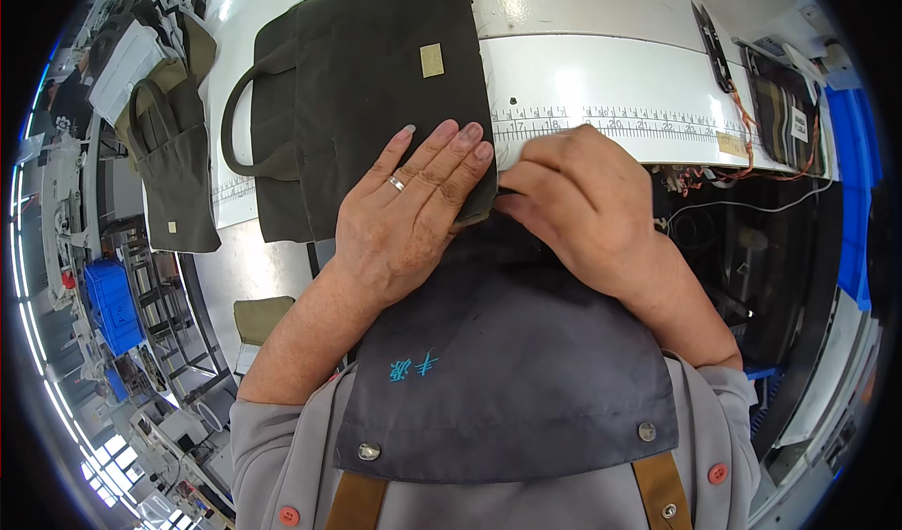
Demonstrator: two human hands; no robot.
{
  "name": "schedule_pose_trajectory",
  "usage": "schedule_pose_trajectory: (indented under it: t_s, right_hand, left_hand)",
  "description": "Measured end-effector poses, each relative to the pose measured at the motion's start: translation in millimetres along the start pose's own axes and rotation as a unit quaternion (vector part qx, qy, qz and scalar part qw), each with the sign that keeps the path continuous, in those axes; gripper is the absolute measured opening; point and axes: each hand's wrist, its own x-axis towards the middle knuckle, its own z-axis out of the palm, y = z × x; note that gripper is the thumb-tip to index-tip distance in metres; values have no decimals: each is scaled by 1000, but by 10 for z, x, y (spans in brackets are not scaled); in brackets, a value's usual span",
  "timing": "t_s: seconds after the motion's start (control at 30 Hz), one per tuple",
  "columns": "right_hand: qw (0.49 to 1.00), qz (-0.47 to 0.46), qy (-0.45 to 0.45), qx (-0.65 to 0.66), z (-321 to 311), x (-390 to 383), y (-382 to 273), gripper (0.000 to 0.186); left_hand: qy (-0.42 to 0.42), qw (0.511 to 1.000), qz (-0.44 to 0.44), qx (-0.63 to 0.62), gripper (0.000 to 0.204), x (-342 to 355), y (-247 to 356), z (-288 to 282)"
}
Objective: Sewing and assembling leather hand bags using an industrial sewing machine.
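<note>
A dark olive fabric bag (376, 60) with a loop handle (246, 121) and a small pale tag (431, 60) lies flat on the white table. My left hand (399, 210), wearing a ring, rests open on it, fingers stretched toward its right edge. Just beside that edge, near the bag's lower right corner, my right hand (592, 206) is closed with thumb and fingers pinched together. Whatever sits in the pinch is too small or hidden to make out; the fingertips are at or very close to the fabric edge.
A printed ruler strip (601, 124) runs along the table's near edge. Black thread snips (712, 46) and a striped pouch (785, 112) lie at the right, with orange cords nearby. Another olive bag (178, 168) and papers are at the left. A blue bin (113, 303) stands lower left.
</note>
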Motion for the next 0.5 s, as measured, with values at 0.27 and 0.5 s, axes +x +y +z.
schedule_pose_trajectory:
  t_s: [0.27, 0.5]
  right_hand:
    - [994, -102, 32, -19, 117, 18, 72, 19]
    - [993, -118, -7, -29, -60, 125, 36, 15]
  left_hand:
    - [-18, 998, -21, -54, 56, 73, 23, -152]
    - [-82, 995, 6, -57, 65, 525, -328, -329]
